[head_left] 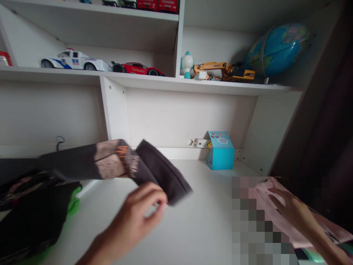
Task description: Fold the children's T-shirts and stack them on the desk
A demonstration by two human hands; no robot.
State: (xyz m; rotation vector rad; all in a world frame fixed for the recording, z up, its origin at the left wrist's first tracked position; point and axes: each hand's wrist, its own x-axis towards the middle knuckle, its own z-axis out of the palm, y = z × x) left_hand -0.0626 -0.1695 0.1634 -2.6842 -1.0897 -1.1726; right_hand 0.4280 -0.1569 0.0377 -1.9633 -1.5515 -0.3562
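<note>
White shelves rise behind a white worktop, bare down the middle, which leaves the hands room. The left hand pinches the near edge of a dark printed cloth between thumb and fingers; an edge grip like this probably lets the rest trail freely, and the cloth, slightly blurred, stretches left above the worktop. The right hand lies over pink cloth at the right; whether its fingers grip or merely press, I cannot tell, since pixelation masks the area beside it. At the near left is a black-and-green heap, apart from the left hand. Farther back, a blue desk calendar stands on its folded base, near the wall. Toy vehicles and a globe sit on the shelves, presumably to spare the worktop.
</note>
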